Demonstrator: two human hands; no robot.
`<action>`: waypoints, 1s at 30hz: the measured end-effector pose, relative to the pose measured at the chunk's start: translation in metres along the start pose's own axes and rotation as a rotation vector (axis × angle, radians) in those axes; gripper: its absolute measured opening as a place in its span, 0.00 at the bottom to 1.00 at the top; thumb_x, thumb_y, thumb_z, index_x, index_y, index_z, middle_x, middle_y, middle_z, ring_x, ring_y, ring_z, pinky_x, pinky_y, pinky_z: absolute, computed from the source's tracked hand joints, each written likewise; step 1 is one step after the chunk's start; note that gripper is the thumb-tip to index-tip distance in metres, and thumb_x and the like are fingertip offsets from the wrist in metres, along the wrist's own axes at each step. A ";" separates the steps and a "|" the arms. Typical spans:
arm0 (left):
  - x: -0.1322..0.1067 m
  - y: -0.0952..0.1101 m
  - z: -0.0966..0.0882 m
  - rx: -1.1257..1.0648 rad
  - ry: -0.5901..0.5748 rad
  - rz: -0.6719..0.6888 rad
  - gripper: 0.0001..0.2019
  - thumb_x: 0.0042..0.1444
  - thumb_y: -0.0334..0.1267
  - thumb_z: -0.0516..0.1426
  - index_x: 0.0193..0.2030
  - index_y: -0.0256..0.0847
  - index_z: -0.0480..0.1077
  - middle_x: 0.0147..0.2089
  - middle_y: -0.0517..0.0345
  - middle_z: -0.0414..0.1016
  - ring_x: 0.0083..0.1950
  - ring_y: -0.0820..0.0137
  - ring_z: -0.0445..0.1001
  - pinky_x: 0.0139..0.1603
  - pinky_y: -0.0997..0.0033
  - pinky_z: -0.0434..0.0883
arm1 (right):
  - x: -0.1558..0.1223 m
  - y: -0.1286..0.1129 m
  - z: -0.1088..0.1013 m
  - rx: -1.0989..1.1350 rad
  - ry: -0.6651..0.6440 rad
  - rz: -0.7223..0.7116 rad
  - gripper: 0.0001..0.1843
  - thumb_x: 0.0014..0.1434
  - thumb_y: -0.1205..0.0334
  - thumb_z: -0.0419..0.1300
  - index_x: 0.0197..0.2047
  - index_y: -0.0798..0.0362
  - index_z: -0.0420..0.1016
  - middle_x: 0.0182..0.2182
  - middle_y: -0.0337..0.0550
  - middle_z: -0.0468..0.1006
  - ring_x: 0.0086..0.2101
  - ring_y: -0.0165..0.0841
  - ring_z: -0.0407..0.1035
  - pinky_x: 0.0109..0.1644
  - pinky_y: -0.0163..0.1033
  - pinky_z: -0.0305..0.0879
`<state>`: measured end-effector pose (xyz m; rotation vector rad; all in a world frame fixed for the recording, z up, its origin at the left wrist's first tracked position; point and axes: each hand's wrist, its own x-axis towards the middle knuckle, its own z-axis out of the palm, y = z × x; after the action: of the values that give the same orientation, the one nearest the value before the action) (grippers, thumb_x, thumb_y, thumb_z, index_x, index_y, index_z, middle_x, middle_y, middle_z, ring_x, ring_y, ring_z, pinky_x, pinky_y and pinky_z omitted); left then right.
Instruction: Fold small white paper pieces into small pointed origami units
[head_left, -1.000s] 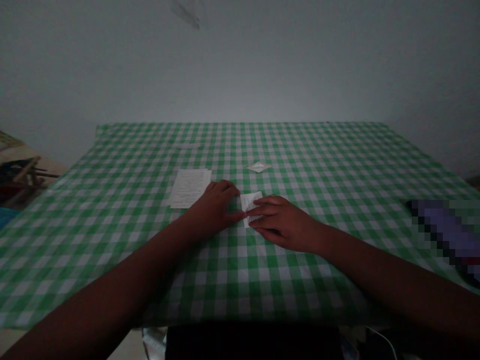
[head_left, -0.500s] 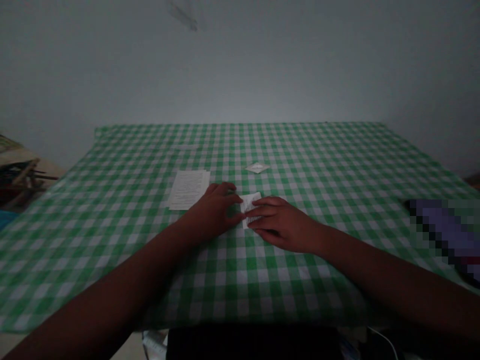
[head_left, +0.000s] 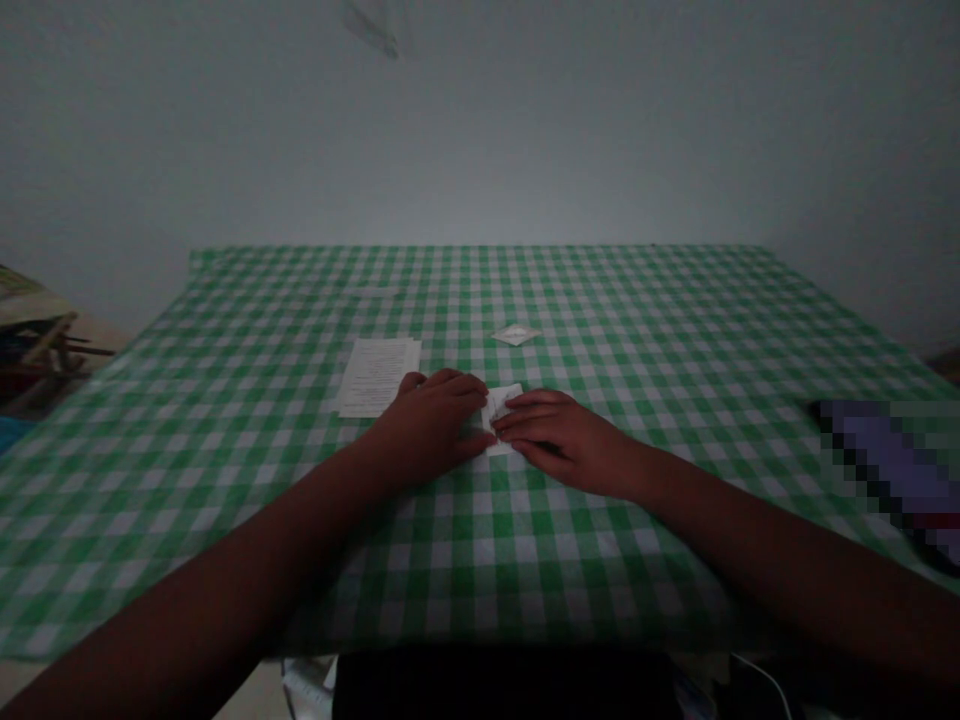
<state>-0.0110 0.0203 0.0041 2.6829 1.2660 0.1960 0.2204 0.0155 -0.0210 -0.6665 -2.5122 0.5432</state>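
A small piece of folded paper, white with some dark print, lies on the checked tablecloth in front of me. My left hand grips its left edge, thumb near the lower corner and fingers near the upper one. From the other side, my right hand holds the paper, its fingertips pressing on the face and covering much of it. Beyond my hands lies a small diamond-shaped folded paper. A stack of printed sheets sits just past my left hand, partly hidden by it.
A green-and-white checked tablecloth covers the table, which reaches to a plain wall. At the right edge lies a dark-rimmed, purplish item, blurred by pixels. Wooden pieces stand off the table at the left.
My left fingers have come down and closer together at the paper's edge. The right fingertips have shifted slightly on it, and less print shows on its face.
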 end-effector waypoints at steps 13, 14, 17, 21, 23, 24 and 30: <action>0.001 -0.004 0.001 -0.011 -0.048 -0.026 0.18 0.60 0.48 0.58 0.54 0.45 0.70 0.60 0.54 0.72 0.59 0.56 0.68 0.54 0.53 0.61 | -0.004 0.017 0.001 0.178 0.138 0.115 0.09 0.64 0.66 0.59 0.46 0.49 0.78 0.44 0.43 0.81 0.49 0.33 0.73 0.55 0.46 0.71; 0.001 -0.003 0.000 -0.011 -0.054 -0.027 0.18 0.60 0.49 0.58 0.54 0.45 0.69 0.60 0.54 0.72 0.60 0.56 0.68 0.54 0.53 0.61 | -0.004 0.019 0.001 0.158 0.145 0.115 0.10 0.64 0.66 0.59 0.46 0.49 0.78 0.44 0.43 0.82 0.49 0.33 0.74 0.54 0.45 0.71; 0.001 -0.003 0.000 -0.005 -0.059 -0.034 0.18 0.60 0.49 0.57 0.55 0.46 0.69 0.60 0.53 0.72 0.60 0.56 0.67 0.55 0.52 0.61 | -0.001 0.024 0.000 0.081 0.159 0.098 0.09 0.65 0.66 0.59 0.46 0.49 0.78 0.44 0.42 0.82 0.48 0.35 0.74 0.54 0.47 0.70; 0.001 -0.002 0.000 -0.004 -0.056 -0.036 0.19 0.60 0.49 0.58 0.55 0.46 0.69 0.60 0.53 0.72 0.60 0.55 0.68 0.55 0.50 0.61 | 0.002 0.028 -0.001 -0.005 0.161 0.106 0.09 0.65 0.66 0.58 0.45 0.50 0.79 0.43 0.43 0.82 0.48 0.36 0.74 0.55 0.48 0.69; 0.002 -0.002 0.000 -0.008 -0.056 -0.033 0.19 0.60 0.49 0.58 0.55 0.46 0.69 0.60 0.53 0.72 0.60 0.55 0.68 0.55 0.51 0.61 | 0.003 0.028 0.000 -0.032 0.159 0.132 0.10 0.65 0.67 0.57 0.45 0.50 0.79 0.43 0.43 0.83 0.47 0.36 0.74 0.55 0.49 0.69; 0.002 -0.002 0.000 -0.009 -0.053 -0.034 0.19 0.59 0.49 0.59 0.54 0.45 0.70 0.60 0.53 0.72 0.60 0.55 0.68 0.55 0.51 0.61 | 0.004 0.028 0.000 -0.040 0.158 0.141 0.10 0.66 0.67 0.57 0.45 0.50 0.79 0.42 0.43 0.83 0.47 0.36 0.74 0.55 0.49 0.68; 0.002 -0.002 0.000 -0.006 -0.056 -0.041 0.19 0.60 0.49 0.58 0.54 0.46 0.70 0.60 0.53 0.72 0.60 0.56 0.68 0.54 0.52 0.62 | 0.002 0.033 -0.002 -0.002 0.141 0.114 0.09 0.64 0.65 0.60 0.46 0.48 0.79 0.43 0.42 0.82 0.48 0.35 0.73 0.57 0.48 0.67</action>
<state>-0.0113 0.0234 0.0035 2.6354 1.3006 0.1183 0.2308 0.0434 -0.0347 -0.8231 -2.3546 0.5154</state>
